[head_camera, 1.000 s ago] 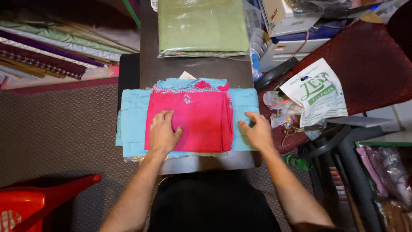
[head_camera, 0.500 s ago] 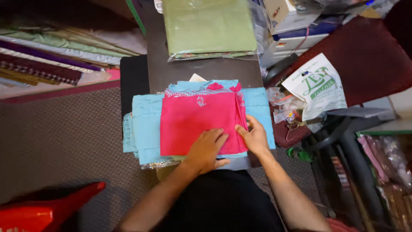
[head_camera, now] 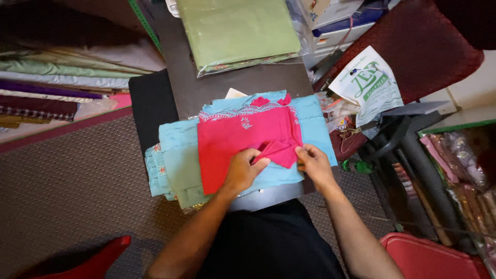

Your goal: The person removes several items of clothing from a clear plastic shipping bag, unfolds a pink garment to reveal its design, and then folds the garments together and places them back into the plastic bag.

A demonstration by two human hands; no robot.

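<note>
A folded pink cloth (head_camera: 243,139) with white embroidery lies on top of a light blue cloth (head_camera: 178,150) on a dark table (head_camera: 206,85). My left hand (head_camera: 242,170) pinches the pink cloth's near right corner, which is lifted and folded back. Just right of it, my right hand (head_camera: 312,163) grips the same raised corner at its edge. Beneath the blue cloth, a bit of clear plastic wrap shows at the near edge.
A green cloth in a clear bag (head_camera: 237,31) lies at the table's far end. Stacked fabric bolts (head_camera: 57,77) fill the left. A white printed carrier bag (head_camera: 368,85) rests on a maroon seat (head_camera: 413,46) at right. Red plastic items sit on the floor near me.
My left hand slid from the pink cloth's left side to its near right corner. Both hands now lift and fold that corner back. The view has tilted.
</note>
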